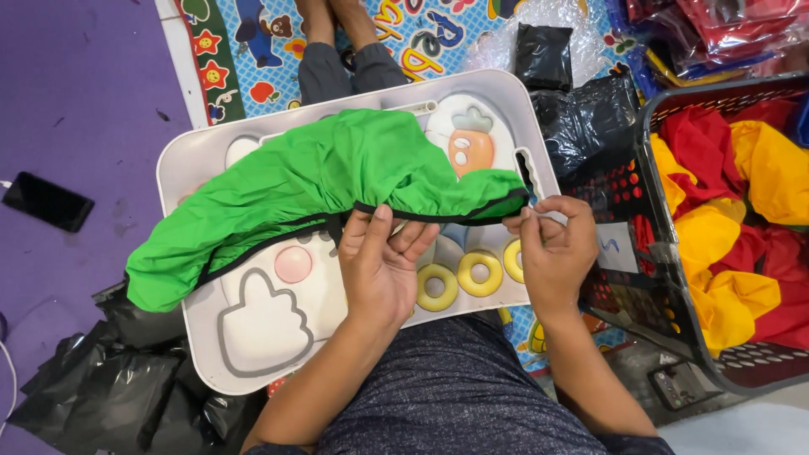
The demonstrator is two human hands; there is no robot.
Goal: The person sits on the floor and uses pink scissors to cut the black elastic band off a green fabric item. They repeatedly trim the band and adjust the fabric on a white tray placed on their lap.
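A bright green fabric cover (312, 181) with a black elastic hem lies spread over a white child's lap table (202, 337) printed with cartoon shapes. My left hand (379, 265) pinches the black hem near its middle, thumb on top. My right hand (552, 244) grips the hem at the cover's right end, by the table's right edge. The hem is stretched straight between both hands.
A dark plastic basket (674, 337) at the right holds red and yellow fabric covers (716, 244). Black plastic bags (109, 388) lie at lower left and more (581, 118) at upper right. A black phone (46, 202) rests on the purple floor. Another person's legs (337, 59) sit opposite.
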